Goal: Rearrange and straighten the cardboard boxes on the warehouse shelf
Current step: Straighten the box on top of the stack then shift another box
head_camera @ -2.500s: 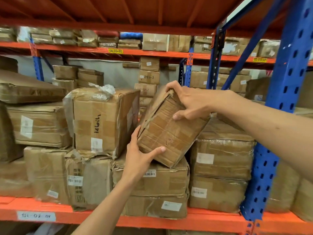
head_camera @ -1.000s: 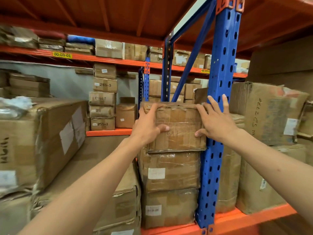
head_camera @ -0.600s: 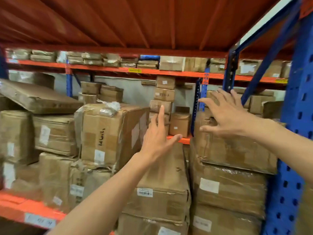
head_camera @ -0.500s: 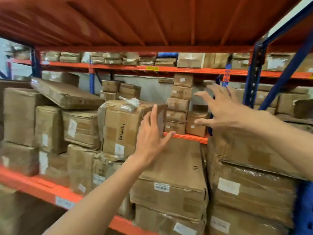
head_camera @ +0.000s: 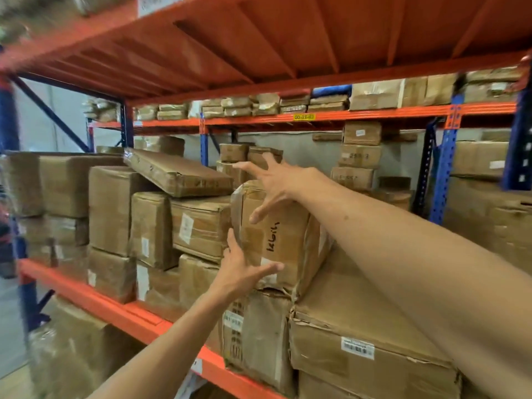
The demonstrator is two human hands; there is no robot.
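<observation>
The small box that was held tilted between both hands two and a half seconds ago, and then pressed square onto the stack beside the blue upright, has been let go and is no longer in view; attention has been swung leftward along the shelf (head_camera: 95,298). Both hands are now brought to the plastic-wrapped box with handwritten marking (head_camera: 276,234), which sits on top of the lower cartons in the middle of the shelf, its near corner projecting toward the aisle. The left hand (head_camera: 241,269) is spread open, its thumb laid across the lower front face and its fingers raised along the left front edge; touch is likely there but nothing is gripped. The right hand (head_camera: 270,185) is also wide open, fingers splayed over the top left corner of that box, the thumb hanging down in front of its face; whether the palm already rests on the cardboard cannot be told. From this it may be judged that one box has been dealt with and that the marked box is the next to be squared or pushed back. A flat carton (head_camera: 178,171) is seen lying tilted across the boxes just to the left, so further straightening appears to remain.
</observation>
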